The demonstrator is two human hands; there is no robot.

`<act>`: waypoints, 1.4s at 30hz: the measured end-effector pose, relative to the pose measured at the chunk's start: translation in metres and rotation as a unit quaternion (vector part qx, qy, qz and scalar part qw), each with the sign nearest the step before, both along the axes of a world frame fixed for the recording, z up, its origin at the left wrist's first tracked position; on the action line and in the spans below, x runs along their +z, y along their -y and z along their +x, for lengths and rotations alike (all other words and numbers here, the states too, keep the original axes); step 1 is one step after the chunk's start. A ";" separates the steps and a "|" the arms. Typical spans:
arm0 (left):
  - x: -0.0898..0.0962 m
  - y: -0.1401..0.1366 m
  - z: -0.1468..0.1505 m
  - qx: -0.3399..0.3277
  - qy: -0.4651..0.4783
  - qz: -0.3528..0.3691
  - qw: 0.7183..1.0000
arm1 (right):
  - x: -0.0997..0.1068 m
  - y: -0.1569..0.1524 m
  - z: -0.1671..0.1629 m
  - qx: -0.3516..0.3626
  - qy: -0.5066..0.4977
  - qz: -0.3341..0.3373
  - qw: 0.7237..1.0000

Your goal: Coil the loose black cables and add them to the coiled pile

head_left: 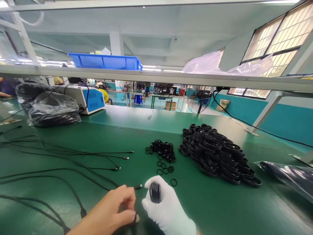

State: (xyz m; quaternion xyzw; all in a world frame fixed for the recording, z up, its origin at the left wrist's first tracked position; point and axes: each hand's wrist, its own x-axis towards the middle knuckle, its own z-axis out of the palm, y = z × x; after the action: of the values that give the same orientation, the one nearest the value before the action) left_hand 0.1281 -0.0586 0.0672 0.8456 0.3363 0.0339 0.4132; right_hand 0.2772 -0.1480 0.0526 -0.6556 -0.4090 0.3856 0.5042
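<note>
My right hand (164, 205), in a white glove, is closed around a coiled black cable (155, 192), the coil's loops facing up between thumb and fingers. Just left of it is my bare left hand (118, 207), its fingers curled in. A small black ring (135, 217) sits round the tip of my left thumb. Beyond the hands lies a cluster of small black rings (162, 150), with several loose ones nearer, such as one ring (173, 182). Straight black cables (97, 153) with plug ends stretch across the left of the table, one plug (138, 187) close to my left fingers.
A large pile of coiled black cables (215, 153) stands right of the rings on the green table (137, 130). A plastic bag (288, 176) lies far right. At the back left are bagged black goods (53, 107) and a blue-and-white machine (94, 99). An overhead shelf (161, 75) carries a blue tray (105, 62).
</note>
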 end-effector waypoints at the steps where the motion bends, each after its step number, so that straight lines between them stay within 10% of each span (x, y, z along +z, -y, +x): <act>1: -0.001 0.000 0.000 0.003 0.005 -0.001 1.000 | -0.001 -0.001 0.000 -0.005 -0.018 -0.001 1.000; 6: 0.002 0.002 -0.001 -0.030 0.013 0.000 0.999 | -0.001 -0.002 -0.001 -0.012 -0.075 -0.033 0.997; 15: -0.003 0.009 0.001 0.024 0.112 -0.089 0.989 | -0.020 -0.003 -0.004 0.195 -0.171 -0.110 0.960; 20: -0.004 0.019 0.003 0.003 0.092 -0.084 0.992 | -0.038 -0.004 -0.002 0.123 -0.085 -0.005 0.989; 29: 0.002 0.003 0.012 -0.048 -0.044 -0.011 0.998 | -0.042 0.001 -0.009 0.132 0.079 -0.019 0.988; 38: 0.001 -0.008 -0.005 -0.015 0.052 -0.113 0.992 | -0.017 -0.005 -0.005 0.172 -0.282 -0.082 0.940; 42: 0.000 0.024 0.002 0.065 0.075 -0.006 0.995 | -0.019 -0.006 0.001 0.178 -0.249 -0.089 0.948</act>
State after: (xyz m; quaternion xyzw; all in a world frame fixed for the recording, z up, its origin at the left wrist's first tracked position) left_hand 0.1296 -0.0822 0.0668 0.8148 0.3584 0.1223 0.4391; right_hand 0.2784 -0.1424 0.0336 -0.4972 -0.3448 0.6550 0.4527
